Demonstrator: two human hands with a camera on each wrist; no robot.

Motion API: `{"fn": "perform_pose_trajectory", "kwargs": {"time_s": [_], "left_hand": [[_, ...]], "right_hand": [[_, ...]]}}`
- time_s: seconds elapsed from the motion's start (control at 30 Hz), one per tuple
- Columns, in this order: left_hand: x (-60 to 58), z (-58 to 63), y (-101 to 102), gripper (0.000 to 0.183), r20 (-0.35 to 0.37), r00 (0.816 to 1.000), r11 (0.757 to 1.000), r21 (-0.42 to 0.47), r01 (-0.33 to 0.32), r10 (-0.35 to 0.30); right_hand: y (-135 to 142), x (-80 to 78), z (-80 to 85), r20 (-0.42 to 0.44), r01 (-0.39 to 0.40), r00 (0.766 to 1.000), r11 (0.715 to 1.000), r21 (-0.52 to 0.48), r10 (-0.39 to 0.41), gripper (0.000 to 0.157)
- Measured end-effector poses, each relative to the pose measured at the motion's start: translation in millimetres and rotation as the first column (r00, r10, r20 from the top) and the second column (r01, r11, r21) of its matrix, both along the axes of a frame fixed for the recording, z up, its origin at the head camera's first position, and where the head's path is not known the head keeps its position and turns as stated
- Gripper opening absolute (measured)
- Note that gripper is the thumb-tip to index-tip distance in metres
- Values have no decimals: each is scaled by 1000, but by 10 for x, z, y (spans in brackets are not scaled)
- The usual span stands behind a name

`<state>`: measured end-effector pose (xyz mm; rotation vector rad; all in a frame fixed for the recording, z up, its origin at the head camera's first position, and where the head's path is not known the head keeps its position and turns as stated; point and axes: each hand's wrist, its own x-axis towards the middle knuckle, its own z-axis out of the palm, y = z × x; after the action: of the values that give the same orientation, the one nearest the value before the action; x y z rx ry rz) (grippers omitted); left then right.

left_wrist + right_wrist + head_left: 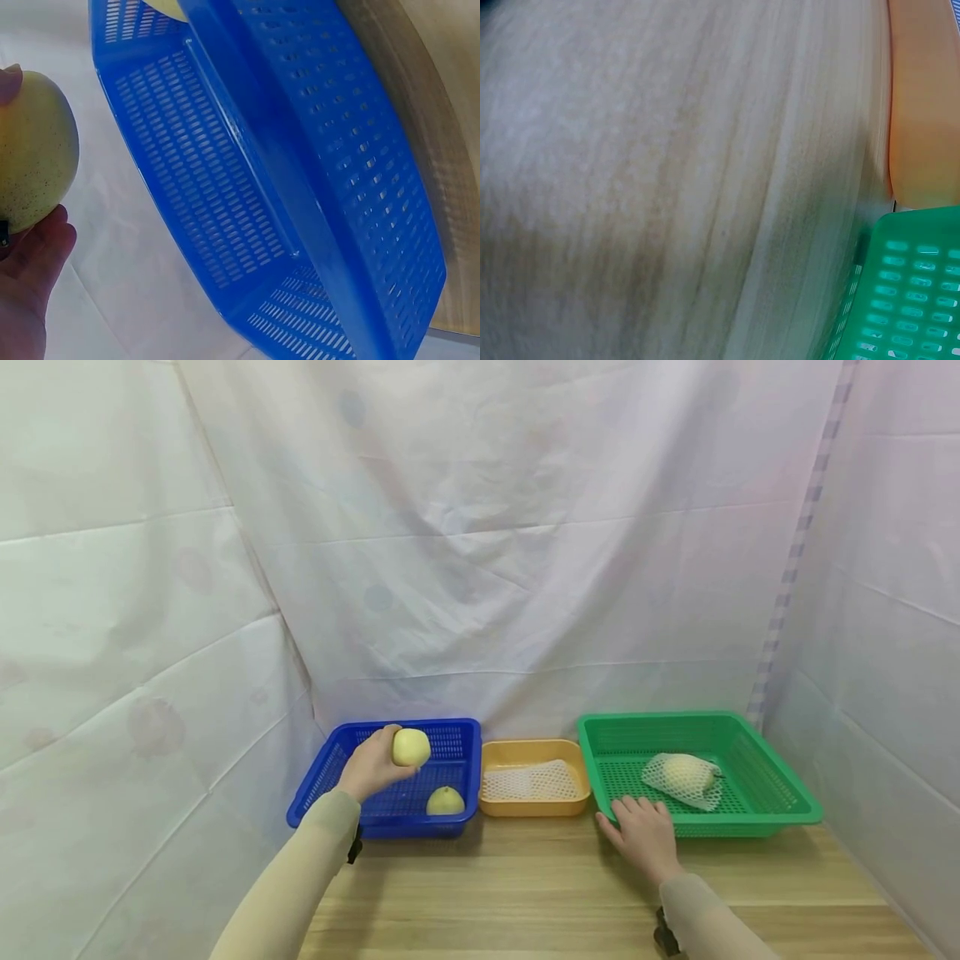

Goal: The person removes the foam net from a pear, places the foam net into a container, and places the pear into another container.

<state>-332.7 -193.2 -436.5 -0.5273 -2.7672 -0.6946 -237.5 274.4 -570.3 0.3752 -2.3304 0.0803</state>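
Note:
My left hand (372,766) grips a pale yellow pear (411,748) above the blue basket (309,787). Up close in the left wrist view, the held pear (37,150) shows small dark specks, and fingers of the left hand (34,277) touch its underside. A second pear (446,801) lies inside the blue basket near its right front corner. By the front left corner of the green basket (738,818), my right hand (645,832) rests at the rim with fingers loosely bent, holding nothing. Inside that basket lies a pear (684,777) in a white foam net (705,793).
Between the two baskets stands a shallow orange tray (534,808) with white foam netting (531,782) lying in it. All three containers stand in a row on a wooden table (480,893). White cloth (480,568) hangs behind and along both sides.

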Motion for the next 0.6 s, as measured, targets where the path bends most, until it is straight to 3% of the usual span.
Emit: {"fn": "perform_pose_trajectory", "kwargs": {"time_s": [0.23,0.6], "left_hand": [[-66,20,4,75,29,999,1000,-17,-16,17],[-150,65,6,81,110,990,993,-90,-75,84]], "right_hand": [[18,-20,-35,8,13,1000,1000,9,-13,43],[11,-13,-12,13,15,1000,1000,4,-15,40]]}}
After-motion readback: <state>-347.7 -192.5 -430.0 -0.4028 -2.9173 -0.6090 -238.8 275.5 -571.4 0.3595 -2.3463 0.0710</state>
